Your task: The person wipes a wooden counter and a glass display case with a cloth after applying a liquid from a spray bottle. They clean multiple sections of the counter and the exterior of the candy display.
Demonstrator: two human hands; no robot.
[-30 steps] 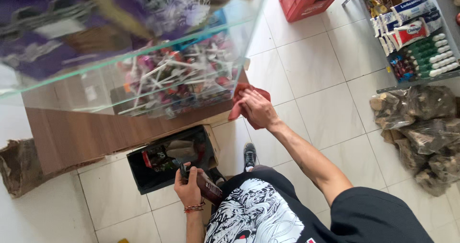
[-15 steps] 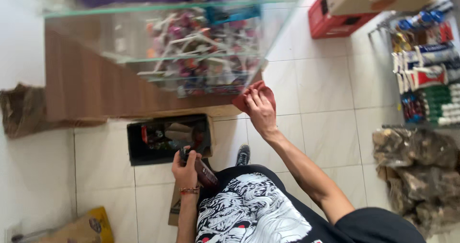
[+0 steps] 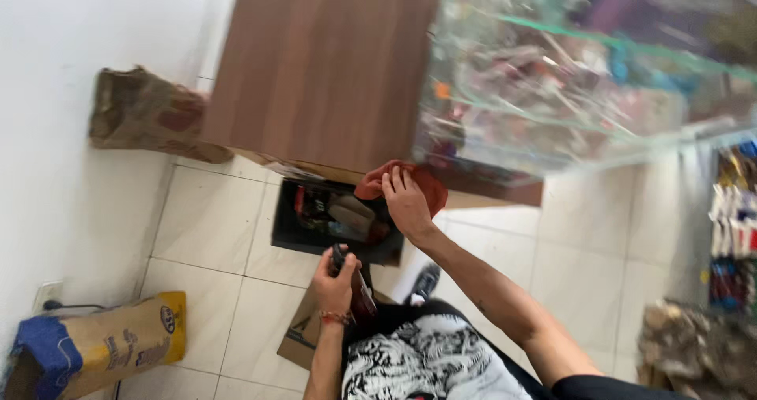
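My right hand (image 3: 406, 203) presses a red cloth (image 3: 398, 181) flat against the lower edge of a glass display case (image 3: 568, 93) full of small colourful goods. My left hand (image 3: 335, 278) is held close to my body and grips a dark spray bottle (image 3: 361, 290) with a black nozzle. Both hands hover above a black box (image 3: 335, 223) on the floor. The cloth is partly hidden under my right palm.
A wooden counter side (image 3: 323, 61) adjoins the glass case. A brown paper bag (image 3: 146, 116) leans on the white wall, a yellow and blue sack (image 3: 95, 345) lies lower left, flat cardboard (image 3: 303, 329) rests by my feet, and packed goods (image 3: 733, 226) stand at right.
The view has swung to the right across the counter. My right hand stays on the red cloth at the case's base, and my left hand still grips the bottle.
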